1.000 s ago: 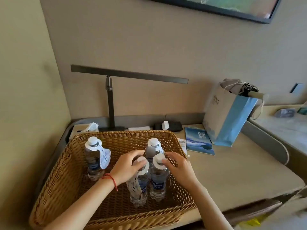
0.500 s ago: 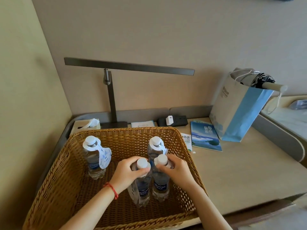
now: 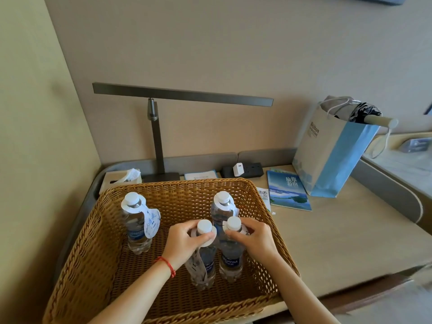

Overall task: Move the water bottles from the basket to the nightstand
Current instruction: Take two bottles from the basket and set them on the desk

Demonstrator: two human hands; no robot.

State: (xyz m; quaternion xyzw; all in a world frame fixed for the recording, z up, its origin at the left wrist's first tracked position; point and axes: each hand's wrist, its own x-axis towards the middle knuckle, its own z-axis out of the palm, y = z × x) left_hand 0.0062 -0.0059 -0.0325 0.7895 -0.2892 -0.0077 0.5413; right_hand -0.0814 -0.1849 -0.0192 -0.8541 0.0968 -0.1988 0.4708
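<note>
Wicker basket (image 3: 98,256) sits on the left part of a beige desk (image 3: 332,239), and four water bottles stand upright inside it, each with a white cap and a paper tag hung on its neck. One bottle, the far-left bottle (image 3: 136,226), stands alone near the basket's left wall. The back bottle (image 3: 221,210) stands toward the far right corner. Just in front of it two more stand side by side, touching or nearly so: the front-left bottle (image 3: 203,260) and the front-right bottle (image 3: 232,256). The left hand (image 3: 184,243), with one red string around its wrist, has its fingers and thumb curled round the neck of the front-left bottle, just under the cap. The right hand (image 3: 256,239) has its fingers curled round the neck of the front-right bottle in the same way. Both bottles have their bases on the basket floor, as far as can be seen. Behind the basket are one tissue box (image 3: 121,180), one desk lamp (image 3: 159,127) with a long flat bar, one white card (image 3: 201,176) and one black power strip (image 3: 243,170) with one white charger plugged in. To the right lie one blue booklet (image 3: 288,194) and, partly tucked under it, one small leaflet (image 3: 263,195). One blue-and-white paper bag (image 3: 327,155) stands beyond them, with one folded umbrella (image 3: 367,114) poking out of its top.
</note>
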